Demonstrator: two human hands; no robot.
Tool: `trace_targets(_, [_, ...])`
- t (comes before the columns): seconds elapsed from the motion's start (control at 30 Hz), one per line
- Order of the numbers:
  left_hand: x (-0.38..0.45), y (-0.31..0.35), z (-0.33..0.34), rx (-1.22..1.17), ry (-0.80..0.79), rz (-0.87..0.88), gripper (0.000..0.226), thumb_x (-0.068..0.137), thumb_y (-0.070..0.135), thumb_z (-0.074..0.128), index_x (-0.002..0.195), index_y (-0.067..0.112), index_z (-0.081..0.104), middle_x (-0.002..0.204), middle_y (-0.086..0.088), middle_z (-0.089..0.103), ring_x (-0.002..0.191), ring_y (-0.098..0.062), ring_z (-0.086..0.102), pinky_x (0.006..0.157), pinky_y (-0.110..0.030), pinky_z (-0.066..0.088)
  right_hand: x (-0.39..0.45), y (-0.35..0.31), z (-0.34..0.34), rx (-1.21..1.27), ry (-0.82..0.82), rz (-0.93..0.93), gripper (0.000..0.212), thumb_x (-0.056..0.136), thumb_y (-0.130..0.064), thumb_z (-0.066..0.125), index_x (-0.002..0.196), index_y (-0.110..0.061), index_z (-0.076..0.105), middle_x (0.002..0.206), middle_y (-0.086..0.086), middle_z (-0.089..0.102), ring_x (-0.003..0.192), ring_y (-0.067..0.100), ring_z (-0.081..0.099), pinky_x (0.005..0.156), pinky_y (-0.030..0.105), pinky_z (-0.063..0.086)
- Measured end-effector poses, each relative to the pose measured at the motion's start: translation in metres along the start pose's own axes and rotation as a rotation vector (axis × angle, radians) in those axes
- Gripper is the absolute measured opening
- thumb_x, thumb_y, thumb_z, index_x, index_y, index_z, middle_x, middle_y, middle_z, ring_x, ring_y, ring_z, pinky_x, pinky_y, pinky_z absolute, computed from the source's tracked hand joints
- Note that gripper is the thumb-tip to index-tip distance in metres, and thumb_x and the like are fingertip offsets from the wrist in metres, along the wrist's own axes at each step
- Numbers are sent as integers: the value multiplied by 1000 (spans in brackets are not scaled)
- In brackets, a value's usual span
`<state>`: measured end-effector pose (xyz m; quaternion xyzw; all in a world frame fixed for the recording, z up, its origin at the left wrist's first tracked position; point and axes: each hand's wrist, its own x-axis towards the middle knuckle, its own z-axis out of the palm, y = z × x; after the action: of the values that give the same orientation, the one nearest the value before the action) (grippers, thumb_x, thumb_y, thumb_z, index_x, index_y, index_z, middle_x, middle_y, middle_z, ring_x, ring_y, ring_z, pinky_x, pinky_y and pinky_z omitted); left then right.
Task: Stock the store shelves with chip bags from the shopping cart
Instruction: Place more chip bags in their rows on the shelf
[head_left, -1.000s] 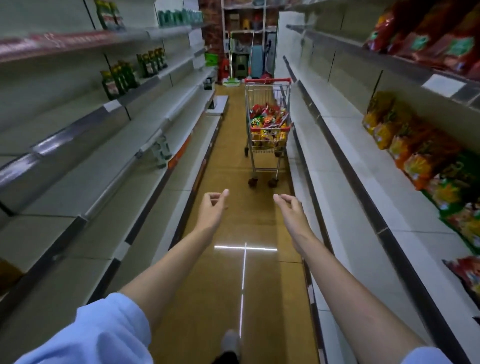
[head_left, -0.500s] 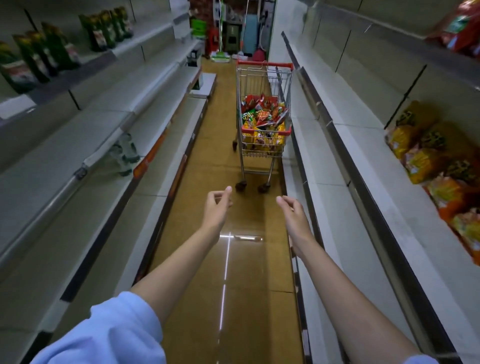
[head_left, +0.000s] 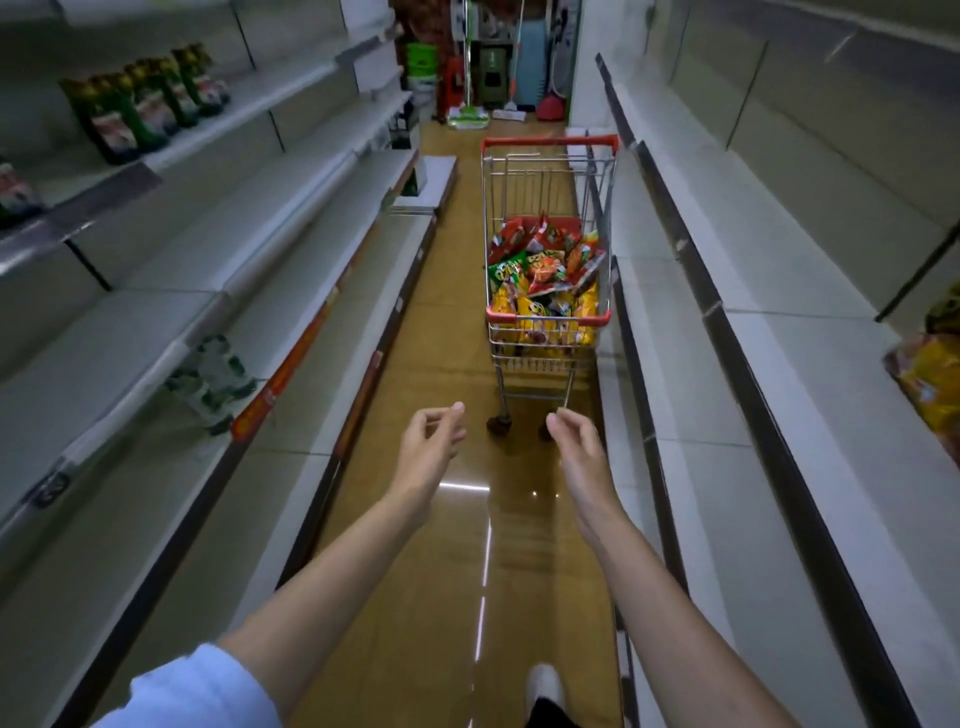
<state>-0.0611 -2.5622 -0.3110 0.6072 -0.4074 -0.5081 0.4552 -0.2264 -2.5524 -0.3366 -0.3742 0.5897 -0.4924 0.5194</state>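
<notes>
Holding chip bags, shopping cart, aisle

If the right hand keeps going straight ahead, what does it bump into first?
Probably the cart. The right hand points up the aisle at its near end, with only bare floor between, though depth is hard to judge.

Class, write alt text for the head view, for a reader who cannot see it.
Two empty hands, left and right, reach down a store aisle toward a cart full of chip bags, not yet touching it. Mostly bare shelves line both sides.
</notes>
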Motion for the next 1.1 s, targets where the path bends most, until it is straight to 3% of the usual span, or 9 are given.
trace_targets(0.17, [74,40,42,-79,45,57,25,100,37,41,114,21,53,120,2,58,109,-10,57,96,-30,44,78,-38,-7,62,-7,-31,44,98,-37,49,140,-27,42,131,-10,45,120,5,41,96,24,34])
trace_targets(0.33, [126,47,85,-183,52,16,31,101,34,37,122,17,52,127,0,56,118,-16,55,102,-34,44,139,-46,2,71,3,-11,41,97,-37,51,137,-32,44,139,-7,46,122,6,42,97,25,34])
trace_targets(0.47, [191,50,97,-225,25,-1,25,101,31,38,114,19,55,116,6,60,115,-15,56,99,-32,44,202,-55,15,67,10,24,45,96,-38,50,139,-28,42,141,-4,44,125,8,41,98,26,34])
trace_targets(0.67, [322,68,108,-308,-63,-31,26,102,27,38,117,13,54,119,-2,61,115,-17,58,99,-33,44,311,-85,55,41,83,-11,43,97,-36,49,139,-27,43,129,-11,45,120,5,40,80,12,36])
trace_targets(0.83, [416,103,106,-295,-163,-8,29,102,28,39,120,10,52,123,-5,59,114,-16,57,91,-27,47,384,-113,82,10,186,9,46,97,-40,48,141,-30,40,125,-15,41,113,2,40,93,27,33])
trace_targets(0.93, [458,112,113,-255,-217,-24,27,101,30,40,117,14,54,125,-3,59,116,-16,56,100,-32,44,416,-120,90,12,222,26,42,97,-40,47,139,-32,41,123,-15,42,107,0,43,91,26,33])
trace_targets(1.1, [508,104,135,-218,-282,-79,19,101,30,42,107,19,56,122,-4,61,113,-15,59,99,-32,45,465,-115,89,31,269,62,42,97,-38,48,138,-29,43,129,-12,46,100,-8,46,93,25,35])
